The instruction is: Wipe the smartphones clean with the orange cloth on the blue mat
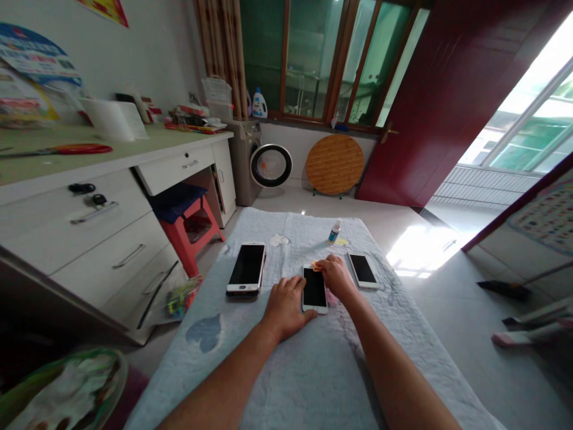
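Observation:
A white smartphone [314, 289] with a dark screen lies face up on the cloth-covered table [286, 370]. My left hand [286, 304] grips its left side, with the thumb at the bottom edge and the fingers along the side. In my right hand [335, 276] is a small orange cloth [317, 266], pinched and pressed against the phone's top end. Much of the cloth is hidden under the fingers. To the right lies another white smartphone [362, 270]. On the left, a larger white smartphone [247, 266] rests on top of another dark device. A small spray bottle [334, 232] stands beyond my right hand.
Left of the table are a white desk [179, 156] with drawers and a red stool [190, 224]. A bin [85, 388] sits at lower left. Farther back are a washing machine [244, 158] with its door open, a round wooden board [335, 162] and a red door [412, 101].

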Tool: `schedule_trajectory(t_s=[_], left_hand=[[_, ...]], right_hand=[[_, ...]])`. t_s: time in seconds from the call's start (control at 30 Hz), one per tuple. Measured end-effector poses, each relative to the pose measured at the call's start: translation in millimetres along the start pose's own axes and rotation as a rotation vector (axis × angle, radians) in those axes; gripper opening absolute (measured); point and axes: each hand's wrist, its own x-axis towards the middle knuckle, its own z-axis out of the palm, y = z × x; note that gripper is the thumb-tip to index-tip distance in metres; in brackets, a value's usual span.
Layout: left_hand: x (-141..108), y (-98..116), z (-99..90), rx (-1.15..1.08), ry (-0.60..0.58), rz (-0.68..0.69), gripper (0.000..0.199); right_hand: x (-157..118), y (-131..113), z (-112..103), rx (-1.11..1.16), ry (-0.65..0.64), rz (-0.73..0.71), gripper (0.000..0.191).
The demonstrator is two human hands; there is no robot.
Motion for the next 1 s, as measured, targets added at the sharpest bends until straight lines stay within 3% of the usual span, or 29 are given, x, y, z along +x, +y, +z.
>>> schedule_trajectory(t_s=[0.17,0.6,1.0], left_hand=[[-1,-3,1.1,-0.006,-0.017,0.017,0.073],[-2,-1,-1.3,0.003,-0.008,0.026,0.071],[-1,0,4.3,0.006,0.008,0.009,0.073]], right_hand=[[-4,3,4,-0.003,0.048,0.047,0.033],[-1,-29,10,0.047,0.018,-0.12,0.032],[-7,1,7,0.025,0.043,0.049,0.039]])
